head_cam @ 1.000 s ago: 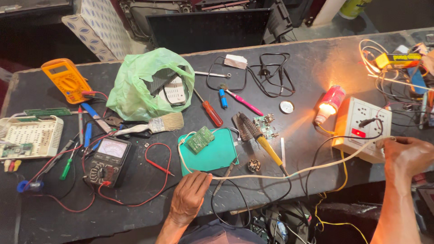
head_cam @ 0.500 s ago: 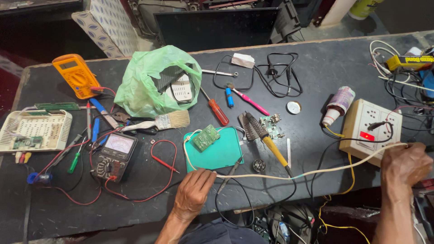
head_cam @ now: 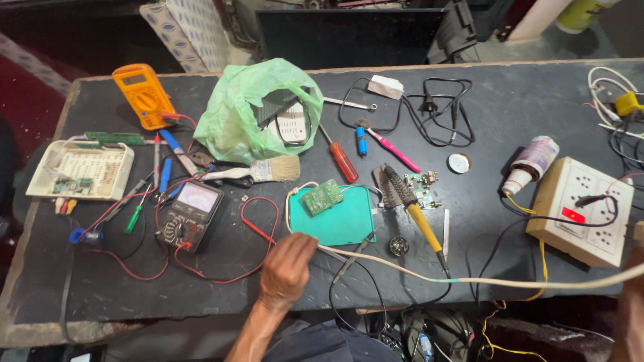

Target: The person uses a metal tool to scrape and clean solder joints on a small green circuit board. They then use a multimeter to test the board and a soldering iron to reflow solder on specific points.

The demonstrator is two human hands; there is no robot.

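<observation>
Left hand [head_cam: 287, 269] has slid up, touching teal mat [head_cam: 333, 224] corner

Dark desk [head_cam: 523, 100] is cluttered: orange multimeter [head_cam: 142, 94], green bag [head_cam: 251, 110], teal mat [head_cam: 335, 218], white socket board [head_cam: 582, 211], paintbrush [head_cam: 258, 171].

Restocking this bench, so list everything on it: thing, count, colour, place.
multimeter: 1, orange, back left
analog meter: 1, black, front left
plastic bag: 1, green, back centre
paintbrush: 1, pale bristles, below bag
screwdriver: 1, red handle, centre
mat: 1, teal, front centre
circuit board: 1, green, on mat
soldering iron: 1, yellow handle, right of mat
socket box: 1, cream, right
tray: 1, cream, left
left hand: 1, at mat's front edge
right hand: 1, mostly cropped, far right
</observation>
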